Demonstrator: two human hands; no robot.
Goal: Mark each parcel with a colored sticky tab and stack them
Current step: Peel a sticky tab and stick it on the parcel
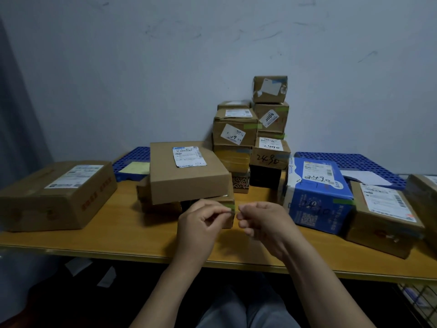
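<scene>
Over the table [118, 237], left hand [203, 221] pinching one green tab [233, 209], right hand [262, 223] grip unclear.

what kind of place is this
Probably a makeshift parcel-sorting corner in a plain room: labelled cardboard parcels stacked against the bare wall, more on a wooden table, blue perforated panels behind them.

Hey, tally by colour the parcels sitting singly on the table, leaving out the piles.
Brown: 3 (left box, right box, cut-off box at the right edge)
Blue: 1 (blue box)
Total: 4
</scene>
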